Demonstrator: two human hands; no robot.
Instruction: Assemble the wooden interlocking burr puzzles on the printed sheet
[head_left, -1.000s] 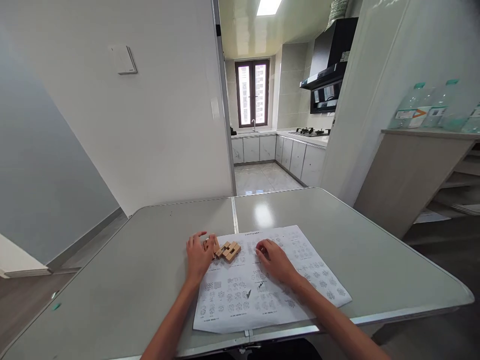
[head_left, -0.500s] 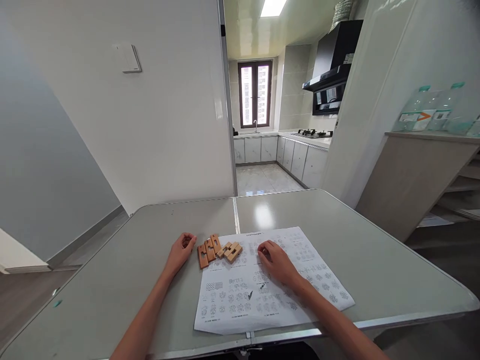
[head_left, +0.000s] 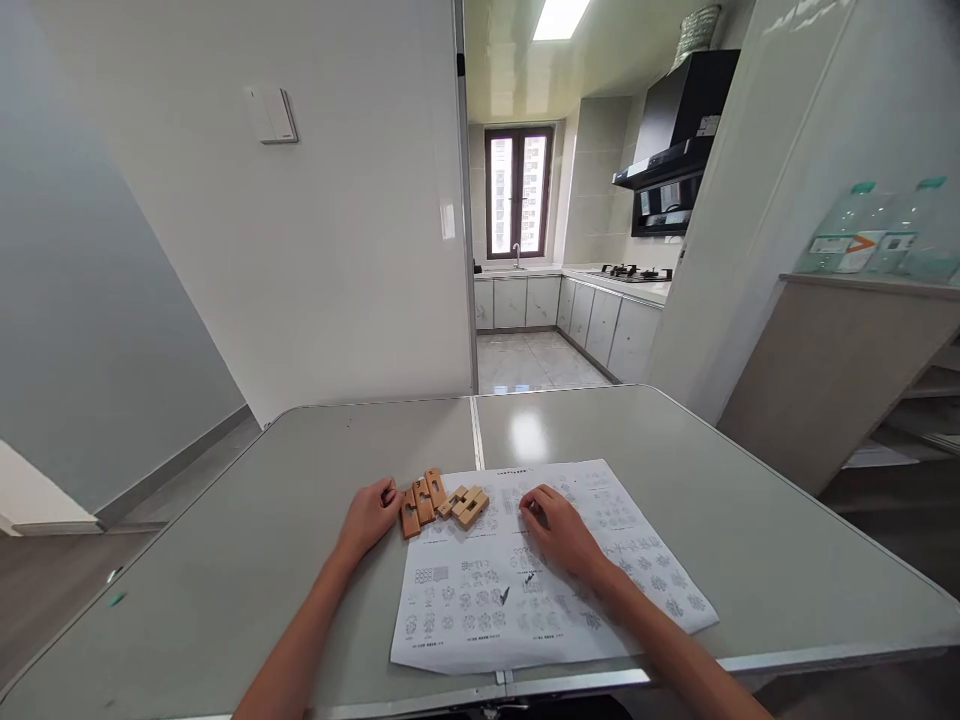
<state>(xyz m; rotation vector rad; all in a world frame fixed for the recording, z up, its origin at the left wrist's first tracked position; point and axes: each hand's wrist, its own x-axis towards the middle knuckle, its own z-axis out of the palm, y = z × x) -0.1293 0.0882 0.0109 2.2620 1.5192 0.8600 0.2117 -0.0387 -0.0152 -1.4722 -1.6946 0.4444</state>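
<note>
Three reddish-brown wooden puzzle pieces (head_left: 424, 502) with cut-out notches lie side by side in a slanted row, partly over the sheet's left edge. Several paler wooden pieces (head_left: 466, 506) lie against them on the right, on the paper. My left hand (head_left: 371, 516) rests on the table just left of the brown pieces. Its fingers are curled in, close to the nearest piece; whether they touch it I cannot tell. On the printed sheet (head_left: 457, 590) lies my right hand (head_left: 559, 532), fingers bent and thumb near the index finger, with nothing visible in it.
The grey-green folding table (head_left: 375, 435) has a metal seam (head_left: 476, 430) down its middle. The sheet bears many small printed diagrams and dark check marks. To the right, plastic bottles (head_left: 862, 240) stand on a wooden shelf unit (head_left: 862, 370). A kitchen lies beyond the doorway.
My left hand has shifted slightly right and turned its knuckles upward, its fingers more curled. The right hand and the wooden pieces keep their places on the sheet. The camera view has moved slightly.
</note>
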